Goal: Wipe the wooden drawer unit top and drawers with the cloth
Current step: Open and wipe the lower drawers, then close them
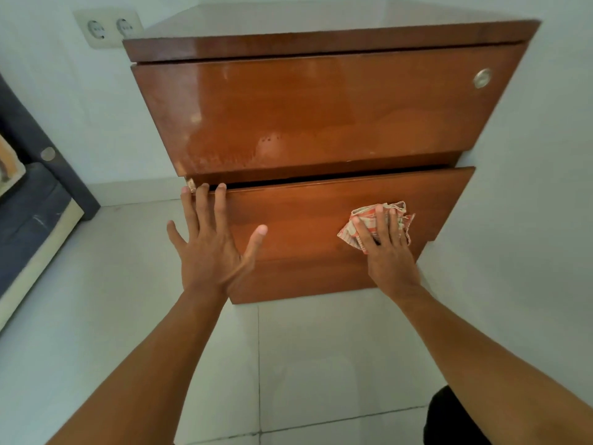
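Pale floor tiles (321, 348) and white walls surround the wooden drawer unit (321, 107). Our right hand (390, 252) presses the bunched cloth (369, 220) flat-fingered against the lower drawer (305, 216) — our left hand (210, 248), open, braces its top edge. Hard wiping could slide the drawer shut on those fingertips — likely a pinch.

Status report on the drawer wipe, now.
Left hand open, flat on lower drawer, fingertips at its top edge. Right hand presses striped cloth to that drawer front. Nothing in the way.
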Demonstrator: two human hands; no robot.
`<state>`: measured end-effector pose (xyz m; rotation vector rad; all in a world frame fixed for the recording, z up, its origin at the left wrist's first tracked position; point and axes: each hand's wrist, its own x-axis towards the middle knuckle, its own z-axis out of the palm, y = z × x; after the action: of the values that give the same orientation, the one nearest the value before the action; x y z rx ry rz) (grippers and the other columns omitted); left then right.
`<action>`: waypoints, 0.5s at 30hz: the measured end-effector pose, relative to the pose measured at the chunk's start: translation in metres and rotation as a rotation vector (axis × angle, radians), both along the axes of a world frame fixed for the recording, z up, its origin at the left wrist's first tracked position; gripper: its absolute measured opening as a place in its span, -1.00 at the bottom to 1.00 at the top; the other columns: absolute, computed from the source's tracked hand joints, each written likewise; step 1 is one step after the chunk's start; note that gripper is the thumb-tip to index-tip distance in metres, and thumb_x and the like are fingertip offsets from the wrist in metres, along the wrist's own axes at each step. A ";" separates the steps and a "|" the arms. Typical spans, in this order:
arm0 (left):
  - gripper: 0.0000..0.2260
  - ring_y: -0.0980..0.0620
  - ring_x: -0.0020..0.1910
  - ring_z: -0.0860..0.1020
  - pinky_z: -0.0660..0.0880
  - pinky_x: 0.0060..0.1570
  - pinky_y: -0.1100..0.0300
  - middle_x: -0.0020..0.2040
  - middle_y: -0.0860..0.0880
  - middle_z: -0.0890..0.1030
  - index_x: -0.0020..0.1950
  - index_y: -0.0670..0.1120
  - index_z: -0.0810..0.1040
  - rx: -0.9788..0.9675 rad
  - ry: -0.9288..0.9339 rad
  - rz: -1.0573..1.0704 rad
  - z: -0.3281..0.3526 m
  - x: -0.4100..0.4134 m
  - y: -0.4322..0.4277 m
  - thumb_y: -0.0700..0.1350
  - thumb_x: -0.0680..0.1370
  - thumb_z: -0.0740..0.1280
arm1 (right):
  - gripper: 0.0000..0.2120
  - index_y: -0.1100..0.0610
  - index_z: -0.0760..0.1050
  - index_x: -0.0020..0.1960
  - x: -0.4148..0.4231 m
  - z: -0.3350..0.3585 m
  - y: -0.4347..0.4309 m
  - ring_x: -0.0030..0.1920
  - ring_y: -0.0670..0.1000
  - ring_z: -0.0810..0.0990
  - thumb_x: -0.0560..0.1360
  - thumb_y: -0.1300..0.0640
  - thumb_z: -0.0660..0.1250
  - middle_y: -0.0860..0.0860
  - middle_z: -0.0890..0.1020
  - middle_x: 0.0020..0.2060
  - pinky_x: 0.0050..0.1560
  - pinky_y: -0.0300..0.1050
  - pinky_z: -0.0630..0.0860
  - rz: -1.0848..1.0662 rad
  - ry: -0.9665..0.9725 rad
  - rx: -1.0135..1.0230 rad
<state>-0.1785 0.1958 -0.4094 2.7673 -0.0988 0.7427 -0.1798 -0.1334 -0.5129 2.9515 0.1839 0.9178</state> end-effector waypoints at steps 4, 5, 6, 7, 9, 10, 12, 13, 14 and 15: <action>-0.18 -0.12 0.66 -0.15 0.05 0.47 -0.46 0.69 -0.08 -0.03 0.67 0.01 -0.02 0.011 -0.001 0.010 -0.001 0.001 -0.001 0.47 0.56 0.02 | -0.05 -0.05 -0.16 0.67 -0.002 0.000 -0.025 0.61 0.41 -0.03 0.48 0.33 0.31 0.24 -0.10 0.64 0.50 0.33 0.20 -0.073 0.028 0.002; -0.18 -0.12 0.66 -0.15 0.04 0.47 -0.45 0.69 -0.08 -0.04 0.67 0.02 -0.02 0.010 -0.004 0.011 -0.001 0.001 -0.001 0.47 0.56 0.02 | -0.05 -0.04 -0.16 0.67 -0.002 0.000 -0.031 0.61 0.41 -0.05 0.48 0.35 0.30 0.24 -0.13 0.64 0.50 0.34 0.23 -0.098 0.036 0.020; -0.17 -0.12 0.67 -0.15 0.04 0.48 -0.45 0.69 -0.07 -0.04 0.67 0.02 -0.02 0.008 -0.006 0.012 -0.002 0.001 -0.001 0.47 0.56 0.03 | -0.04 -0.03 -0.15 0.67 -0.003 0.001 -0.037 0.61 0.41 -0.06 0.46 0.37 0.30 0.25 -0.13 0.64 0.49 0.34 0.25 -0.119 0.038 0.039; -0.17 -0.12 0.67 -0.15 0.04 0.47 -0.45 0.69 -0.08 -0.04 0.68 0.02 -0.02 0.006 -0.008 0.013 -0.002 0.001 -0.001 0.47 0.56 0.03 | -0.03 -0.01 -0.14 0.67 -0.004 0.003 -0.042 0.61 0.40 -0.08 0.45 0.39 0.30 0.26 -0.13 0.64 0.48 0.33 0.27 -0.136 0.036 0.059; -0.17 -0.12 0.66 -0.15 0.04 0.47 -0.45 0.69 -0.08 -0.04 0.68 0.01 -0.02 0.006 -0.007 0.015 -0.001 0.001 -0.002 0.47 0.56 0.03 | -0.04 0.02 -0.08 0.67 -0.008 0.007 -0.051 0.62 0.38 -0.10 0.43 0.46 0.29 0.27 -0.12 0.64 0.46 0.34 0.31 -0.161 0.028 0.118; -0.17 -0.12 0.66 -0.15 0.04 0.47 -0.46 0.69 -0.08 -0.04 0.68 0.01 -0.02 0.008 -0.004 0.016 -0.001 0.000 -0.002 0.47 0.56 0.04 | -0.04 0.04 -0.06 0.67 -0.009 0.010 -0.054 0.62 0.38 -0.10 0.43 0.49 0.28 0.27 -0.12 0.64 0.43 0.35 0.34 -0.175 0.027 0.155; -0.16 -0.12 0.66 -0.15 0.05 0.47 -0.46 0.69 -0.08 -0.03 0.68 0.01 -0.02 0.011 -0.001 0.018 0.001 -0.002 -0.002 0.48 0.56 0.03 | -0.04 0.07 -0.04 0.67 -0.012 0.014 -0.057 0.62 0.38 -0.09 0.41 0.54 0.28 0.27 -0.11 0.64 0.38 0.38 0.38 -0.211 0.041 0.231; -0.16 -0.12 0.67 -0.15 0.05 0.47 -0.46 0.69 -0.08 -0.03 0.68 0.01 -0.02 0.014 0.002 0.017 0.001 -0.002 -0.002 0.48 0.55 0.03 | -0.02 0.08 -0.05 0.66 -0.013 0.016 -0.057 0.62 0.39 -0.08 0.40 0.56 0.28 0.27 -0.12 0.64 0.35 0.39 0.41 -0.228 0.053 0.265; -0.16 -0.12 0.67 -0.15 0.05 0.47 -0.46 0.69 -0.08 -0.03 0.68 0.01 -0.02 0.018 0.006 0.015 0.002 -0.003 -0.002 0.49 0.55 0.03 | -0.01 0.09 -0.06 0.66 -0.014 0.018 -0.058 0.62 0.39 -0.07 0.39 0.57 0.27 0.25 -0.14 0.64 0.31 0.39 0.45 -0.242 0.067 0.293; -0.16 -0.12 0.67 -0.14 0.04 0.47 -0.46 0.69 -0.08 -0.03 0.68 0.01 -0.02 0.021 0.010 0.013 0.003 -0.003 -0.001 0.49 0.55 0.03 | -0.01 0.10 -0.08 0.66 -0.016 0.020 -0.058 0.62 0.39 -0.05 0.39 0.58 0.27 0.24 -0.15 0.64 0.27 0.37 0.48 -0.252 0.083 0.314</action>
<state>-0.1815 0.1945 -0.4067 2.7939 -0.0868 0.7348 -0.1958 -0.1911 -0.4934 3.1935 -0.3549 0.8587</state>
